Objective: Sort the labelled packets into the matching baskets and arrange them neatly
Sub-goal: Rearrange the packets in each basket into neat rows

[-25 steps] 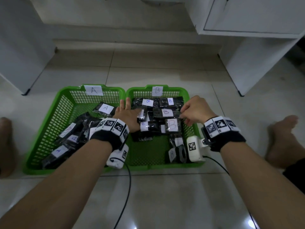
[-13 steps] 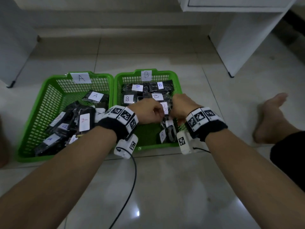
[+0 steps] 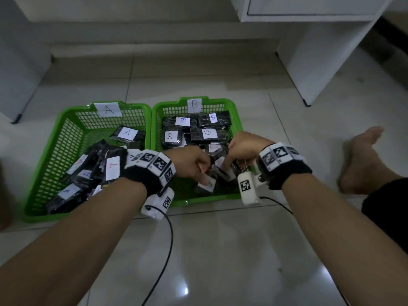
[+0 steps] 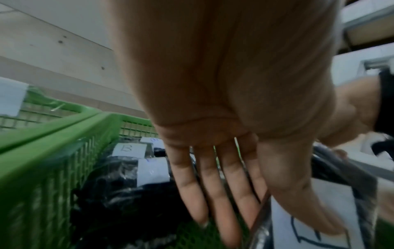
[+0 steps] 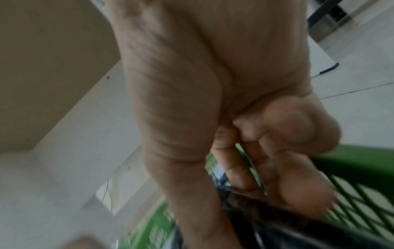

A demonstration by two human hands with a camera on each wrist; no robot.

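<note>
Your left hand [image 3: 189,162] and right hand [image 3: 245,146] meet low in the B basket [image 3: 234,111] at centre frame, each pinching black labelled packets [image 3: 218,171] near its front wall. More B packets [image 3: 207,133] lie flat toward the far wall. The A basket [image 3: 66,138], touching it on the left, holds jumbled A packets [image 3: 112,165].

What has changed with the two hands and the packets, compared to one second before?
The left hand, flat on the B packets before, moved toward the right hand; both now grip packets near the front of the B basket. The back B packets and the A basket look unchanged.
</note>
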